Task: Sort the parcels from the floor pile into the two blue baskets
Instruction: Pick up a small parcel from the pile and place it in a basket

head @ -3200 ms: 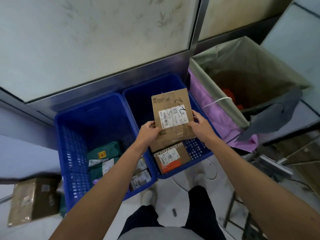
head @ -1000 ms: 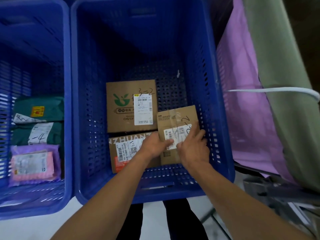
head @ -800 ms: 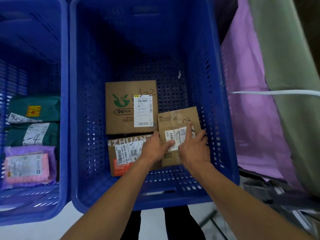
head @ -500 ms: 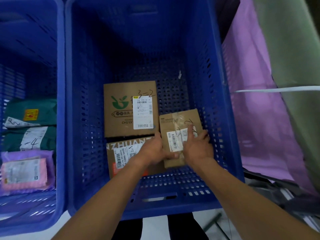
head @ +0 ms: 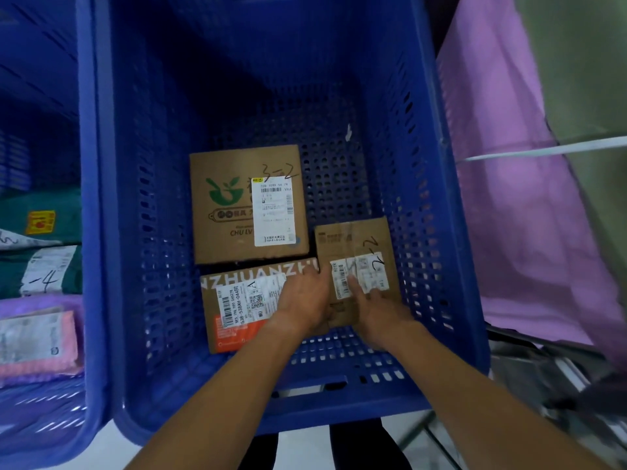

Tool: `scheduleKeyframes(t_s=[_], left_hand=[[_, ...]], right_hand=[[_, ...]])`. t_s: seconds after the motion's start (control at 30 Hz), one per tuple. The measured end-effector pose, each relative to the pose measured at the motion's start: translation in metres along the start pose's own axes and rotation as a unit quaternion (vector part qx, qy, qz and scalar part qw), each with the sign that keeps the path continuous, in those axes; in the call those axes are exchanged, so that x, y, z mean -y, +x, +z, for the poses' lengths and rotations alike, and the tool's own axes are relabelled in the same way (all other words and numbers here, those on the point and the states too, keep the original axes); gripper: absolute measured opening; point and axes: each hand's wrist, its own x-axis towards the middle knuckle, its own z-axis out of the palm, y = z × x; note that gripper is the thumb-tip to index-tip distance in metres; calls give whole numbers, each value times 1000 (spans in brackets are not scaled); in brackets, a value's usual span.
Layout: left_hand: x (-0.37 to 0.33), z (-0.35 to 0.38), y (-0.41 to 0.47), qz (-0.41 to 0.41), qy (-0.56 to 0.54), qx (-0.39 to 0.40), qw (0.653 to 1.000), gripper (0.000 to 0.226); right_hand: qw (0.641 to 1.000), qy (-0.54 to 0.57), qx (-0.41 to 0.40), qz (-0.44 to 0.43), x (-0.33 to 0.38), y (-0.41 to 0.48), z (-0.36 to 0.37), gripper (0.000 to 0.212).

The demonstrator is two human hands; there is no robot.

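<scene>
Looking down, we see the right basket filling most of the view, its perforated blue walls rising on all sides. The left basket stands just beside it, touching it rim to rim, and only its right part shows. A purple sheet hangs to the right of the right basket.

Three cardboard boxes lie flat on the right basket's floor. The logo box, marked 3-2 by hand, sits toward the far side. The orange box lies just near of it, touching its near edge. The small box, marked 2-2, lies to the right of both, with its left edge against them.

In the left basket, two green parcels lie one behind the other, and a pink parcel in a purple wrap lies nearest us.

Our left hand lies over the right end of the orange box, thumb against the small box's left edge. Its fingers are hidden under the hand, so we cannot tell whether they grip. Our right hand rests flat on the near part of the small box, fingers spread, with the forefinger straight on the white label.

A thin white cord runs across the sheet at the far right.
</scene>
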Motion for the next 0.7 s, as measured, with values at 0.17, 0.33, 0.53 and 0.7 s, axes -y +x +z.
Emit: scheduleKeyframes(t_s=[0.17, 0.33, 0.53, 0.7], left_hand=[[-4, 0, -7, 9, 52, 7, 999, 84], [-12, -3, -6, -1, 83, 20, 996, 67], [-4, -1, -4, 9, 32, 37, 999, 62], [8, -15, -4, 1, -100, 101, 990, 62]], right_hand=[[999, 14, 43, 7, 5, 0, -4, 105], [997, -6, 69, 26, 10, 5, -8, 106], [998, -13, 59, 28, 9, 5, -9, 100], [996, 74, 40, 38, 9, -6, -12, 93]])
